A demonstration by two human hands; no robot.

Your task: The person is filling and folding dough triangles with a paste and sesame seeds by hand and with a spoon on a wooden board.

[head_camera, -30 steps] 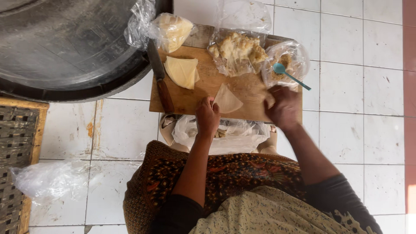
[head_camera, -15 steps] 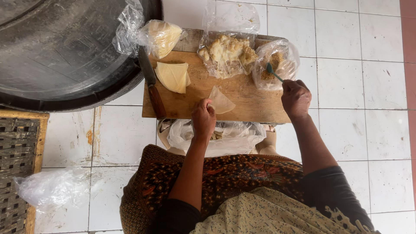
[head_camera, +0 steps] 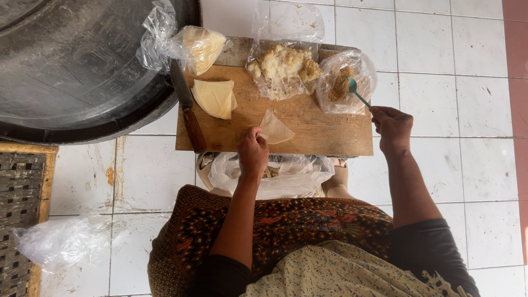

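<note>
Pinching wrapper [head_camera: 275, 130], left hand [head_camera: 252, 155]; right hand [head_camera: 392, 127] spooning [head_camera: 358, 93].

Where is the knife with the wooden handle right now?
In the head view, the knife lies along the left edge of the wooden cutting board, beside the stack of pale wrappers and next to the big dark pan.

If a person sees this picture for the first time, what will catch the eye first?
First, the wooden cutting board on the white tiled floor, where the left hand pinches a thin pastry wrapper. Beside it, the right hand dips a teal spoon into a clear bag of brown filling at the board's far right. A huge dark metal pan fills the upper left corner.
</note>
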